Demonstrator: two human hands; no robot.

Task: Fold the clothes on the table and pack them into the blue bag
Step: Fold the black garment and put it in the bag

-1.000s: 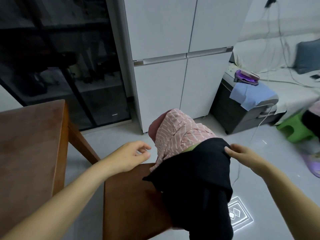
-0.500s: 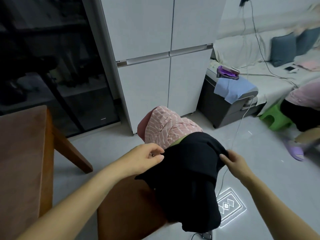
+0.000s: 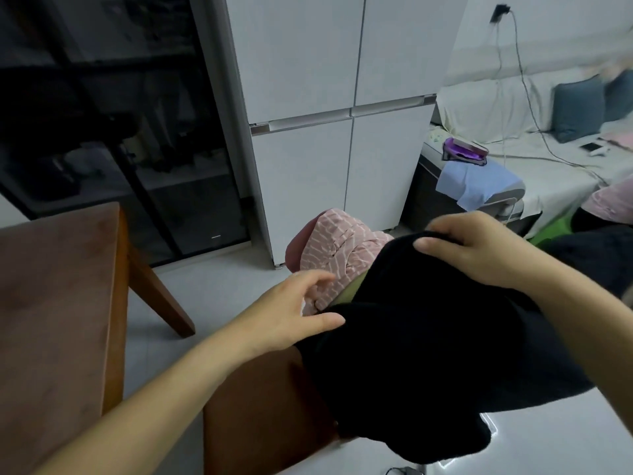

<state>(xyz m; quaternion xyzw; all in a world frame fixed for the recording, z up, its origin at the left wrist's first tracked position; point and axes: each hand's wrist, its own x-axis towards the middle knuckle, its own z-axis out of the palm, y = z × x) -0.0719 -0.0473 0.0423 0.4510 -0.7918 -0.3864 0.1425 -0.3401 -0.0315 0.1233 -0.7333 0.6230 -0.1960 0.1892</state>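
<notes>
A black garment [image 3: 428, 354] lies draped over a pile of clothes on a brown chair seat [image 3: 263, 416]. Under it a pink patterned garment [image 3: 339, 245] and a strip of green cloth [image 3: 352, 289] show. My right hand [image 3: 479, 248] grips the black garment's top edge and holds it raised. My left hand [image 3: 291, 313] hovers at the garment's left edge with fingers spread, touching the pink cloth. The wooden table [image 3: 51, 320] is at the left. No blue bag is in view.
A white fridge [image 3: 325, 114] stands behind the chair. A dark glass cabinet [image 3: 120, 114] is at the back left. At the right are a grey box with a blue cloth [image 3: 476, 180], a covered sofa [image 3: 548, 108] with cushions and cables, and a person's pink sleeve [image 3: 613, 200].
My right hand has lifted the black garment's edge up and to the right. My left hand let go of its pinch and opened. The camera view shifted closer.
</notes>
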